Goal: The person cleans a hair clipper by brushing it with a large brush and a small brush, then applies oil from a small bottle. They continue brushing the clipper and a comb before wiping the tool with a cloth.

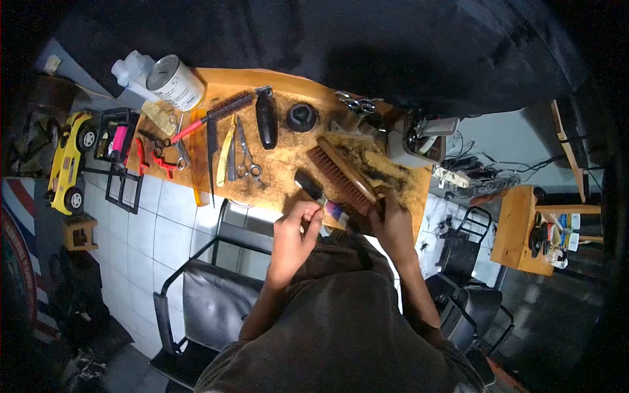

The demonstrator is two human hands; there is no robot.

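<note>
Wooden counter [282,164] is the landmark, orange-brown top, running left to right across the middle of the view, tools spread over it. Below the counter, a black chair [209,301] with padded arm. Left of the counter, a yellow toy car [69,160]. At the counter's upper left corner, a white canister [175,82] lying tilted. On the counter's right half, a long wooden brush [344,171] with dark reddish bristles along its lower-left side, long axis diagonal, one end up-left toward the counter middle, the other end down-right at the counter's front edge near the right hand [393,223]; that hand is curled around the brush's lower-right end, fingers closed on it. Loose dark hair clippings sit right beside the brush on the counter's right part. Counter centre: black clipper [266,119], upright-ish. Left of the clipper: scissors [246,154] and a black comb [211,154]. At the counter's front edge, left hand [298,226] pinches a small brush [318,196], black bristle head pointing up-left, handle toward the person, fingers narrow and wrapped on the handle.
</note>
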